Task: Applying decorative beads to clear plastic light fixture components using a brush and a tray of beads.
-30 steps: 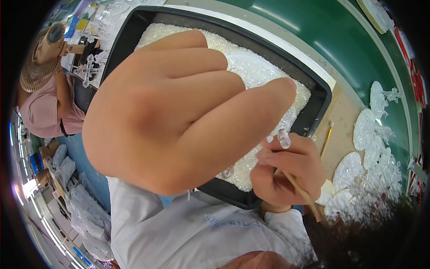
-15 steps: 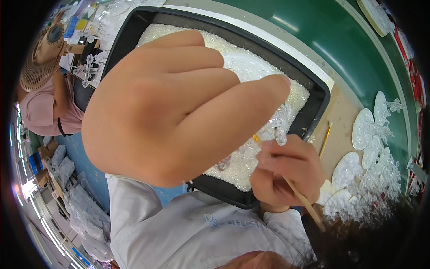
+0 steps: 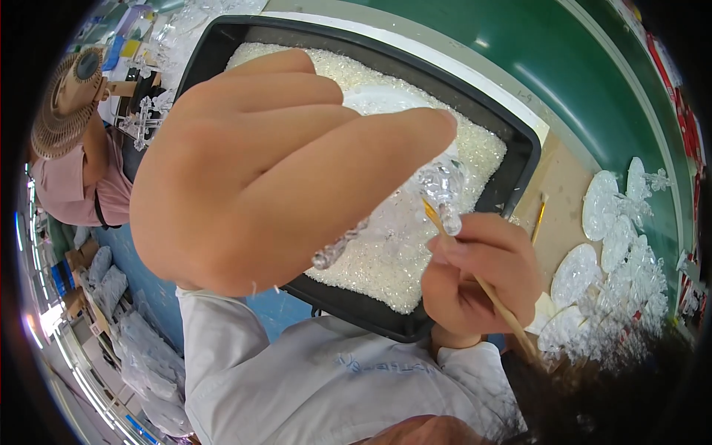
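Two hands work close under the camera. The left hand (image 3: 274,163) fills the view, fingers pressed together and curled over a clear glass piece (image 3: 441,189); a twisted clear stem (image 3: 337,248) pokes out below its palm, so it seems to pinch the piece from above, though the grip itself is hidden. The right hand (image 3: 482,278) sits just right of and below it, closed around a thin wooden brush (image 3: 486,285), whose tip touches the glass piece near its lower end.

The glass piece looks stiff, smooth and likely slippery, light but fragile; I judge the thicker body the safer hold, not the thin twisted stem.

Beneath both hands lies a black tray (image 3: 512,144) filled with small white beads (image 3: 371,259). Right of the right hand, on a bare board, rest a second brush (image 3: 539,219) and, further out, a spread of clear glass ornaments (image 3: 615,245). Beyond the tray runs a green surface (image 3: 564,67). Far left of the left hand, a person in pink with a woven straw hat (image 3: 70,96) works at another table. White sleeves (image 3: 311,371) come in from below.
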